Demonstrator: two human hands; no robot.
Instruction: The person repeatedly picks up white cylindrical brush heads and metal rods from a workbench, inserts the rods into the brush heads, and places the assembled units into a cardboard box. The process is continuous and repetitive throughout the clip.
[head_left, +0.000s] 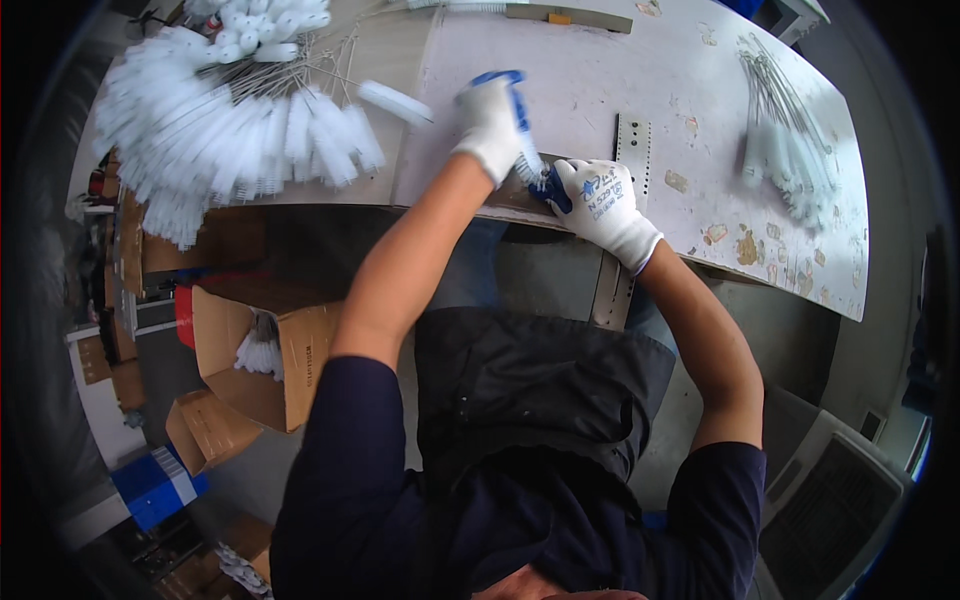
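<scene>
Both my hands wear white work gloves with blue-coated palms and fingers. My left hand (489,118) is over the table near its front edge, smeared by motion, so its grip cannot be made out. Just right of it my right hand (603,205) is closed, thumb and fingers pressed together at the table's edge. A bottle brush with white bristles (528,163) runs between the two hands, its near end in my right fingers. Its other end disappears at the left glove. Under the right hand a perforated metal strip (633,150) lies on the table.
A big heap of white bristle brushes (230,120) with wire handles covers the table's left side, with one loose brush (395,103) beside it. A smaller bundle of brushes (785,150) lies at the right. An open cardboard box (225,335) holding brushes stands below left.
</scene>
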